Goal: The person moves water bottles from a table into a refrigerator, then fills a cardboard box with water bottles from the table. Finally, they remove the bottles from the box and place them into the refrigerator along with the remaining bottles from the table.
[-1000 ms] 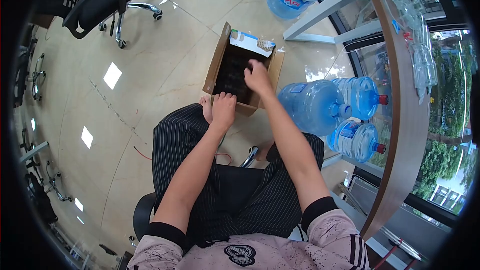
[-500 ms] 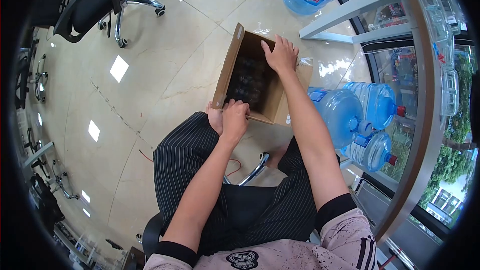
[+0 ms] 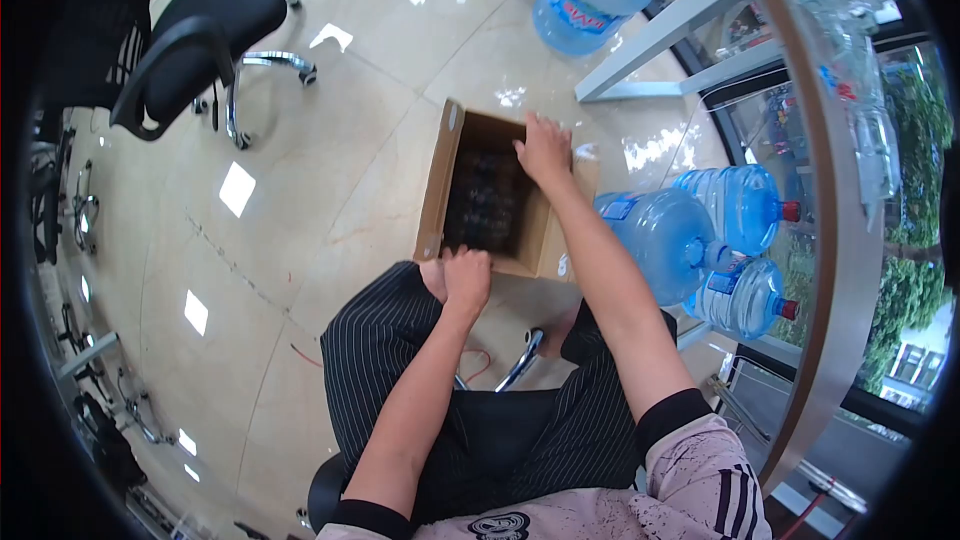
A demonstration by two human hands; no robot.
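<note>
An open cardboard box (image 3: 436,175) stands on the floor in front of my knees, its flaps folded outward. Inside, in shadow, lie several dark, shiny round-topped things (image 3: 485,200), too dim to make out. My left hand (image 3: 465,278) grips the near edge of the box, its fingers hooked over the cardboard. On the far right edge is my right hand (image 3: 547,148), fingers curled over the rim and thumb on the inner side.
Several large blue water bottles (image 3: 655,240) stand to the right of the box, with another bottle (image 3: 590,0) farther back. A table (image 3: 815,240) with clear plastic containers runs along the right. Black office chairs (image 3: 215,30) are at the left.
The view has shifted, so the box and my hands appear lower and slightly farther left. Both hands keep their places on the box edges.
</note>
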